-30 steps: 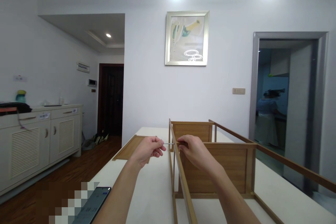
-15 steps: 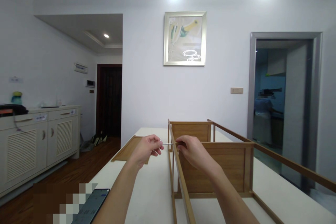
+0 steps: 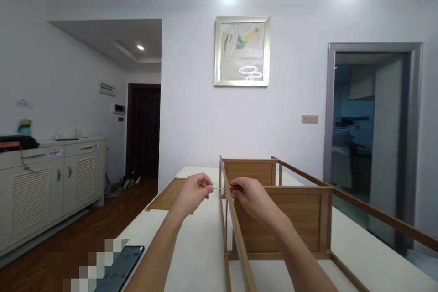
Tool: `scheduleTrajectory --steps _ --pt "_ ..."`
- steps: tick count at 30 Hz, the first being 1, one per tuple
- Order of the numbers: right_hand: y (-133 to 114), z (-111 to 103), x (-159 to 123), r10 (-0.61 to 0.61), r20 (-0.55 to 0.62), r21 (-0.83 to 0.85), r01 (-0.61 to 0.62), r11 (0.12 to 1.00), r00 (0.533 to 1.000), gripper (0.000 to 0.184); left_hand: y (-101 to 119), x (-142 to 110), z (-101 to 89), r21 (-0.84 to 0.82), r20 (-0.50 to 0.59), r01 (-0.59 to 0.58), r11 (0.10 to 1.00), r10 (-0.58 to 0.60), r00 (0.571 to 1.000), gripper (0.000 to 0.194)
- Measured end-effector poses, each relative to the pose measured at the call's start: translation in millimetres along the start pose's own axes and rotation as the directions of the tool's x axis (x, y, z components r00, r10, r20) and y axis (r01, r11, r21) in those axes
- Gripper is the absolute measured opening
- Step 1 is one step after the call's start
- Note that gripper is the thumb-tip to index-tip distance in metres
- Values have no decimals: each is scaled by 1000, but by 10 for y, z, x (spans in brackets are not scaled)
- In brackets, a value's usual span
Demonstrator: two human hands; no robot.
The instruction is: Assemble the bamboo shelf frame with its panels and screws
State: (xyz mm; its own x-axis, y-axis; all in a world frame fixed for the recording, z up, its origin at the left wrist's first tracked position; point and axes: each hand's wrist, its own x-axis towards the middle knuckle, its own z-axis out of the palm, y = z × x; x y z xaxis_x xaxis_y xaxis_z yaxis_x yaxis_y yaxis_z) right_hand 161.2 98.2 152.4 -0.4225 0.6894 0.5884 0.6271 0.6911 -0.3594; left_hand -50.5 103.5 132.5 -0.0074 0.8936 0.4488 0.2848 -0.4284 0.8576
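Note:
My left hand [image 3: 195, 191] is closed in a pinch on a thin metal hex key [image 3: 219, 188]. The key points right, its tip meeting the near left rail of a brown wooden shelf frame [image 3: 236, 232]. On the other side of that rail, my right hand [image 3: 247, 190] has its fingers pressed together at the joint where the shelf panel [image 3: 280, 219] meets the rail. Whatever small part sits under those fingertips is hidden. The frame lies on its side on a white table [image 3: 195, 246], with a second panel [image 3: 249, 171] fixed farther back.
A loose wooden panel [image 3: 167, 194] lies flat on the table at the left, partly behind my left hand. A phone [image 3: 121, 267] rests at the near left edge. White cabinets [image 3: 51, 187] line the left wall. Someone [image 3: 342, 146] stands beyond the doorway at right.
My left fingers have shifted and curled around the hex key, which stays level against the rail. My right hand holds its place at the joint. The view sways slightly.

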Motion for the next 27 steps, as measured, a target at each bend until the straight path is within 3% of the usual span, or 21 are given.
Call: scheduleTrajectory --steps 7,15,27 --pt "23 9 15 -5 13 15 5 1000 1000 23 78 -43 10 45 2 74 996 -75 997 13" --pt "31 4 46 -7 43 -1 7 1000 999 24 113 -20 44 -160 -20 248 956 -254 967 28" --pt "25 2 50 -2 44 -7 3 1000 999 24 -18 4 26 -398 145 293 869 -256 956 33"
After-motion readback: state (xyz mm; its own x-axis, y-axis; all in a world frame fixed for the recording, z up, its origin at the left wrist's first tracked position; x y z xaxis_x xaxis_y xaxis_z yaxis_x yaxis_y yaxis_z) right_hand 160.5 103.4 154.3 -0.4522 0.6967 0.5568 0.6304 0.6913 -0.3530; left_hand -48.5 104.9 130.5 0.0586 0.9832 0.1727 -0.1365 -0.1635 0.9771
